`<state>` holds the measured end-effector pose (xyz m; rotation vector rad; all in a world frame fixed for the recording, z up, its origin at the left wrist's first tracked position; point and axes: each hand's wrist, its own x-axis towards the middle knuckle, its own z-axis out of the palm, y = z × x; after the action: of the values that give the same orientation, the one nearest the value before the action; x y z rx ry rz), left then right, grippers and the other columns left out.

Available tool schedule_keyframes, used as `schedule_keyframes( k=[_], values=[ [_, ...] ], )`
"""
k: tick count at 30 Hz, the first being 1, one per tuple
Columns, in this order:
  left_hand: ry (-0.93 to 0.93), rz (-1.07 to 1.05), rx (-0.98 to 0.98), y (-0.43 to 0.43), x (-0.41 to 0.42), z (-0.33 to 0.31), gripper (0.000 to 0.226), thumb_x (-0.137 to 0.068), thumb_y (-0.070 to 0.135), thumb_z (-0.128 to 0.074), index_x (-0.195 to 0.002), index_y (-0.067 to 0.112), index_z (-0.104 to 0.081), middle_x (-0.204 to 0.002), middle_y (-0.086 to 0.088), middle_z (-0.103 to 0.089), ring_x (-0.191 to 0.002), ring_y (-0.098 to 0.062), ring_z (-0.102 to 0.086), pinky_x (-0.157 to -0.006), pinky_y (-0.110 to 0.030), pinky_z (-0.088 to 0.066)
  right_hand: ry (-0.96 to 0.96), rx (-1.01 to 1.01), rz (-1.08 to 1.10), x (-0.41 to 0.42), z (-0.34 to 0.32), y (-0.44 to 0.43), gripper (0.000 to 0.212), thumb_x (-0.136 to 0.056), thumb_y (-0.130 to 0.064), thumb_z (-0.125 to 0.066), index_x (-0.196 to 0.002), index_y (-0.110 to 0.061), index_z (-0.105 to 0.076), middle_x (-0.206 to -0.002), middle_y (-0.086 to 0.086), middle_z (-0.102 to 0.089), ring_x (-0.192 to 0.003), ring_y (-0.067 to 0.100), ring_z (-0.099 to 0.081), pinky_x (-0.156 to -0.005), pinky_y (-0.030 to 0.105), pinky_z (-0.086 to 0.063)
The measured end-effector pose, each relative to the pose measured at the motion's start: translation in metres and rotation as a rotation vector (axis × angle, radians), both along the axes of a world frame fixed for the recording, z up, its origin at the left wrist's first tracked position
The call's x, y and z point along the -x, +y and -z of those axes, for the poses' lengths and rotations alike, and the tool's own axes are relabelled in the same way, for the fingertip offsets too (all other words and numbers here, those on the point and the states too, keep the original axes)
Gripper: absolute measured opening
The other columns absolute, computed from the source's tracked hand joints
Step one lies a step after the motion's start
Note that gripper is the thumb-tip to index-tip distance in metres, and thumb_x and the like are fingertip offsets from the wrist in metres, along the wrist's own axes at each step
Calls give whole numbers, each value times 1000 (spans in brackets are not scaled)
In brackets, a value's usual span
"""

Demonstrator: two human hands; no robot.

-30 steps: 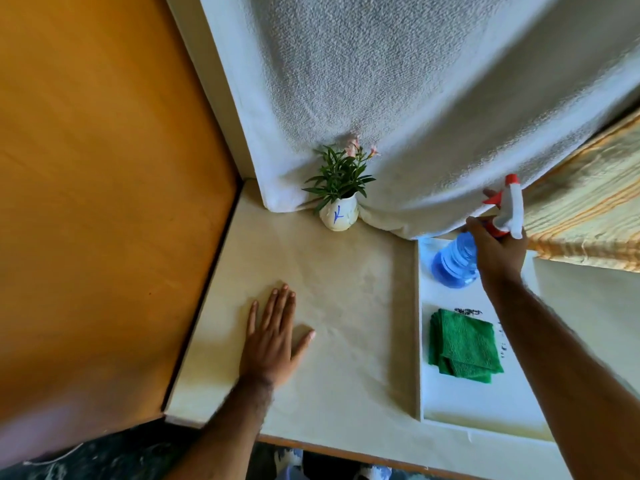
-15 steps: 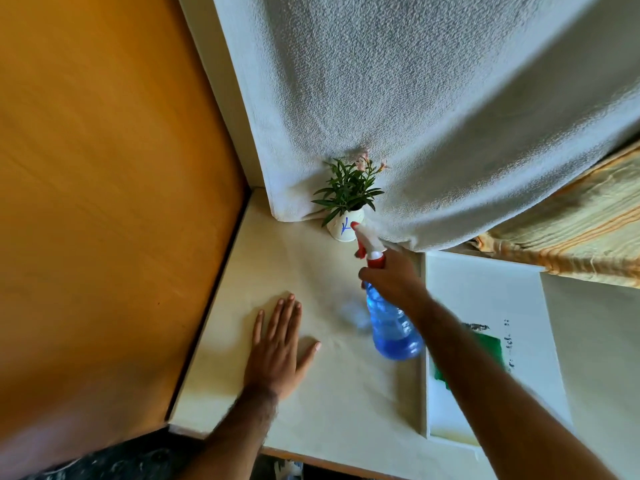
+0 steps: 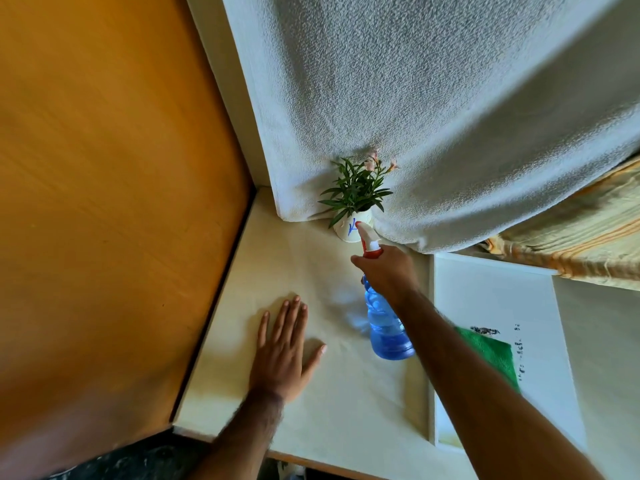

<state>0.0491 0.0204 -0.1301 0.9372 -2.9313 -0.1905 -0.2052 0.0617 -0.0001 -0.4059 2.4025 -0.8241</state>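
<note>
Right hand [image 3: 384,271] gripping spray bottle [image 3: 384,327], near plant [image 3: 356,195]

Nothing is reading clearly: a blue scrawl is marking the central pot [image 3: 346,233], blurred dark print the right-hand tray [image 3: 485,299].

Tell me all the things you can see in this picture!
spray bottle: 1, blue with a red and white top, held above the table, nozzle pointing toward the plant
potted plant: 1, green leaves, pink flowers, white pot, at the back of the table
towel: 1, white, hanging behind the plant
green cloth: 1, green, on the tray, partly hidden by the right arm
tray: 1, white, right side of the table
striped cloth: 1, yellow and orange, far right
panel: 1, orange, left
table: 1, cream, underneath everything
left hand: 1, flat on the table
right hand: 1, grips the spray bottle's neck
</note>
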Motion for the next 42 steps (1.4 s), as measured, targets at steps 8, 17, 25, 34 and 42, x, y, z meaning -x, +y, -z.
schedule_keyframes(
  k=[8, 17, 25, 34, 42],
  values=[
    [-15, -5, -28, 0, 1, -4, 86, -100, 68, -37, -165, 13, -23, -175, -9, -23, -162, -26, -22, -126, -61, -32, -54, -17, 9, 4, 7, -1, 24, -77, -42, -69, -65, -21, -68, -51, -9, -72, -61, 13, -75, -77, 40, -64],
    [-49, -2, -57, 0, 0, -9, 87, -100, 69, -34, -165, 12, -23, -175, -10, -23, -161, -28, -23, -125, -61, -33, -23, 201, 102, 5, -11, 31, 9, -76, -18, -67, -78, -24, -74, -49, -20, -69, -48, -9, -64, -49, 7, -44],
    [-39, 18, -60, 0, 1, -11, 86, -99, 67, -33, -163, 9, -29, -172, -13, -29, -158, -32, -30, -124, -62, -35, 221, 654, 274, 51, -59, 92, 29, -76, -6, -71, -85, -32, -78, -71, -19, -75, -61, -3, -65, -57, 14, -49],
    [-65, 20, -90, -1, 5, -12, 87, -101, 71, -20, -164, 10, -26, -173, -12, -28, -159, -31, -29, -126, -61, -31, 425, 740, 330, 104, -27, 129, 25, -88, -12, -68, -103, -30, -72, -85, 8, -74, -69, 20, -65, -69, 31, -55],
    [-75, 4, -103, -1, 3, -12, 89, -100, 72, -19, -164, 12, -24, -174, -11, -25, -160, -29, -26, -126, -62, -31, 352, 772, 279, 106, 0, 136, 21, -90, -8, -73, -111, -9, -71, -98, 11, -76, -76, 23, -67, -75, 42, -59]
  ],
)
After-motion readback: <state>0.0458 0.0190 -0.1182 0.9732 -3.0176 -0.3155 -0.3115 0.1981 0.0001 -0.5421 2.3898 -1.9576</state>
